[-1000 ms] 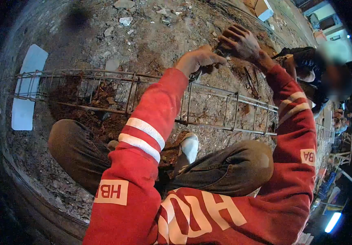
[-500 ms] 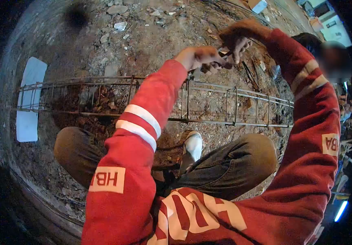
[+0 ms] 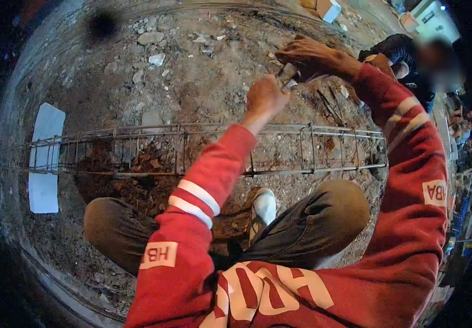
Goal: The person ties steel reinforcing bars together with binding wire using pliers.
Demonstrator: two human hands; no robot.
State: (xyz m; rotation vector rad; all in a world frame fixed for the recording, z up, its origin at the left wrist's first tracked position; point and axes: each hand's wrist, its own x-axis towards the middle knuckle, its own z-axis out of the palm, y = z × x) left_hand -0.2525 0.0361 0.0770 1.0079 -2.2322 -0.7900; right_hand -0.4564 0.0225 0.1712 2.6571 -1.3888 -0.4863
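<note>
Both my hands are raised and close together, beyond the far side of a rebar cage (image 3: 252, 173). My left hand (image 3: 267, 98) is closed, and a short grey metal tool (image 3: 288, 72) sticks out past its thumb side. What kind of tool it is does not show clearly. My right hand (image 3: 318, 57) arches over from the right with its back up and its fingers bent beside the tool. Its palm is hidden, so I cannot make out what it grips. The cage, thin bars joined by square stirrups, lies crosswise in front of my knees.
A white board (image 3: 44, 191) lies under the cage's left end. Rubble (image 3: 151, 38) and a white stone (image 3: 156, 59) are scattered over the dirt. Another person (image 3: 400, 57) crouches at the upper right, close to my right arm. A white box (image 3: 328, 10) sits at the top.
My hands have turned relative to each other, the right now more palm-down and slightly left. The cage and board appear lower because my view has tilted. More of the other person shows.
</note>
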